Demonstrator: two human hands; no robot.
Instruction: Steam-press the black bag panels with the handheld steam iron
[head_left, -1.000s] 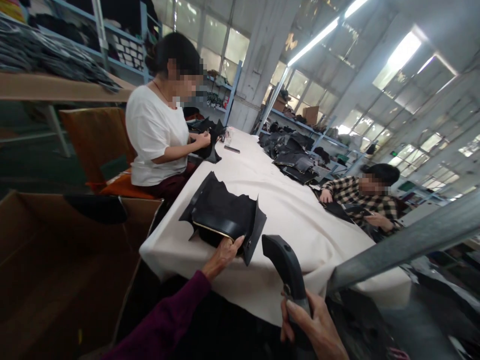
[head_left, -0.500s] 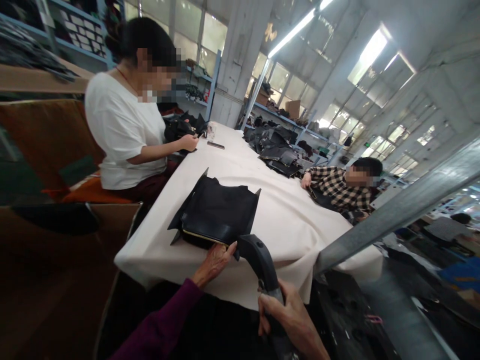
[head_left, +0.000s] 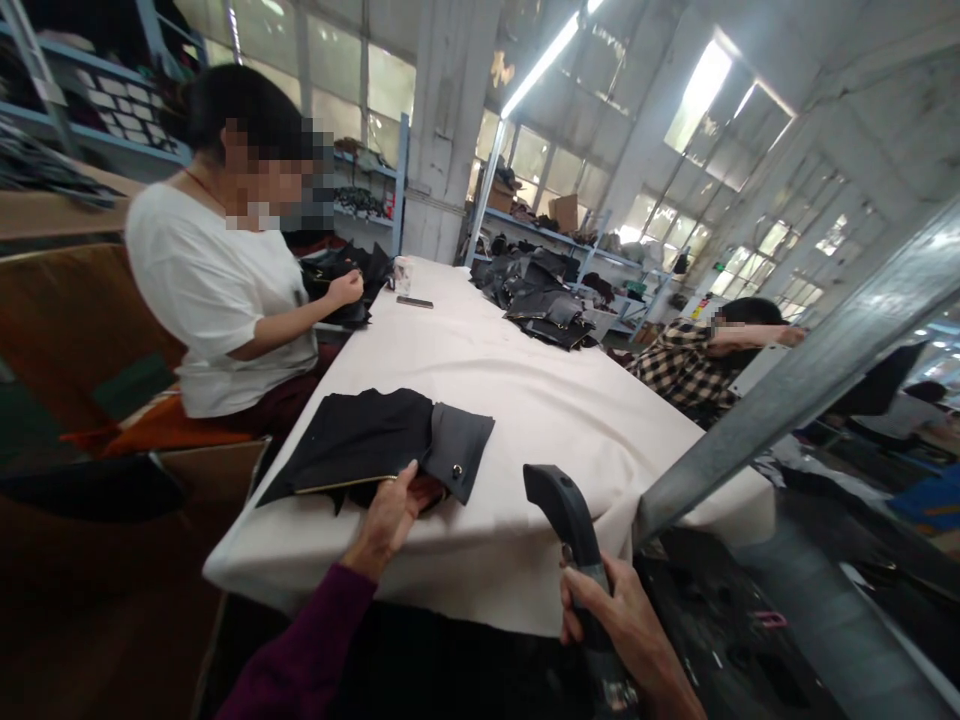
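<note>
Lying flatter than in the earlier frame: a black leather zip panel (head_left: 352,445), its snap flap (head_left: 457,450) sitting folded out to the right. White-clothed table (head_left: 525,400): co-worker in white shirt (head_left: 217,290) working along its far left side; co-worker in plaid shirt (head_left: 682,365) leaning beyond its far right side, one arm raised; black leather pieces (head_left: 532,300) lying heaped toward its far end. Panel resting by its near edge. Left hand (head_left: 386,520), purple-sleeved, pressing against the panel's lower edge, fingers slightly spread, pinching nothing. Right hand (head_left: 607,610) gripping a black plastic handle (head_left: 566,520) just off the table's near edge, fingers wrapping around it.
</note>
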